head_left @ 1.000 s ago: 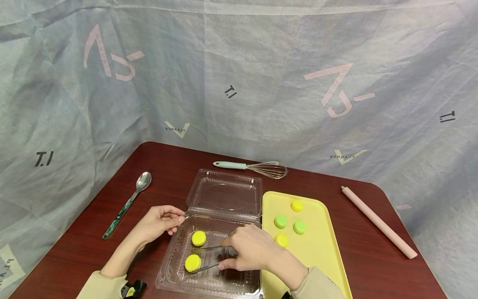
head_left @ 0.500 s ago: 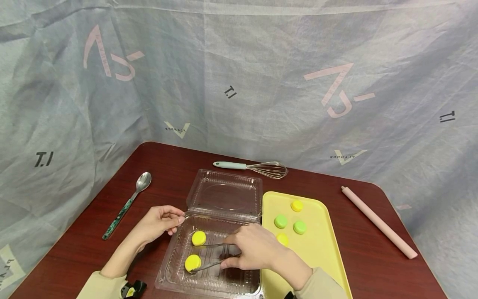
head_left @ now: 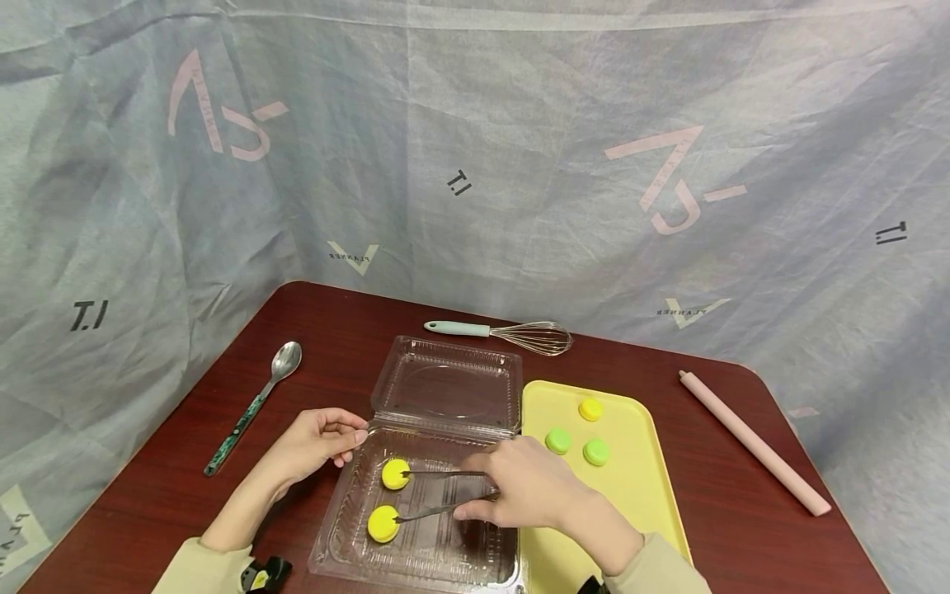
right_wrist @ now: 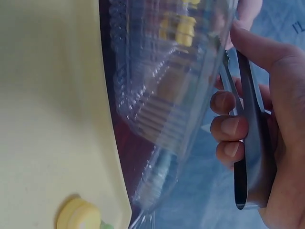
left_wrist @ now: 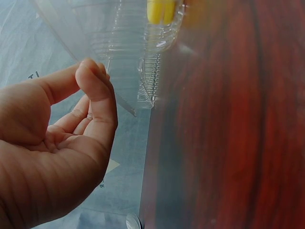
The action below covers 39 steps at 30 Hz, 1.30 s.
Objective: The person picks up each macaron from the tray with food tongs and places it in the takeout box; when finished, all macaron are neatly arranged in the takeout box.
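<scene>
In the head view my left hand (head_left: pixel 319 441) pinches the left rim of an open clear plastic clamshell box (head_left: pixel 445 573). My right hand (head_left: pixel 530 487) grips metal tongs (right_wrist: pixel 257 157) over the box. The tong arms are spread, with one tip over the right edge of each of two yellow macarons. One macaron (head_left: pixel 394 473) lies farther back in the box and the other macaron (head_left: pixel 383 524) nearer the front. Whether the tips touch them cannot be told. The thumb and index finger meet at the rim in the left wrist view.
A yellow tray (head_left: pixel 631 511) beside the box bears a yellow macaron (head_left: pixel 590 409) and two green macarons (head_left: pixel 558 440). A whisk (head_left: pixel 497 332) lies behind the box, a spoon (head_left: pixel 252 408) at left, and a pink rolling pin (head_left: pixel 753 441) at right.
My right hand has drawn back to the right with the tongs, whose tips have shifted off the front macaron's lower edge. It now hides a yellow macaron on the tray. My left hand stays put.
</scene>
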Each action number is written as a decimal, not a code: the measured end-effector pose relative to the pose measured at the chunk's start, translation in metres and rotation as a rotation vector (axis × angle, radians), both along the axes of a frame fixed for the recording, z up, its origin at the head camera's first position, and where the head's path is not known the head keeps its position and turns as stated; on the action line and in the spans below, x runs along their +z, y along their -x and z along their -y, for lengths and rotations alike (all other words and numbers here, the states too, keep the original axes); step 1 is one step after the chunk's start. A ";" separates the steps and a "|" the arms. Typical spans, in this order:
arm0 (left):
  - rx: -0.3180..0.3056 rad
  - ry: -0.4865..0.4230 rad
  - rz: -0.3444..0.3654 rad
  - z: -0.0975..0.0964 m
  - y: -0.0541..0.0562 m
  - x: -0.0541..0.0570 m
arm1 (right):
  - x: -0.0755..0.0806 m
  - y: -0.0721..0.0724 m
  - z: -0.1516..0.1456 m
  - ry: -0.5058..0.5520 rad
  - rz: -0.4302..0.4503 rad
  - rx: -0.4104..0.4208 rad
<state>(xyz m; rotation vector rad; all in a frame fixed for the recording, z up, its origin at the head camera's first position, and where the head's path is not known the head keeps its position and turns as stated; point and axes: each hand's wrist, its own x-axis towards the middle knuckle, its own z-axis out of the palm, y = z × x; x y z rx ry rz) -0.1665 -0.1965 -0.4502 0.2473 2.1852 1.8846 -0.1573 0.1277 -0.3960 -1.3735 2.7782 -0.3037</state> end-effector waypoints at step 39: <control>-0.003 -0.009 0.008 0.000 -0.001 0.002 | 0.030 0.033 -0.090 0.119 -0.137 -0.235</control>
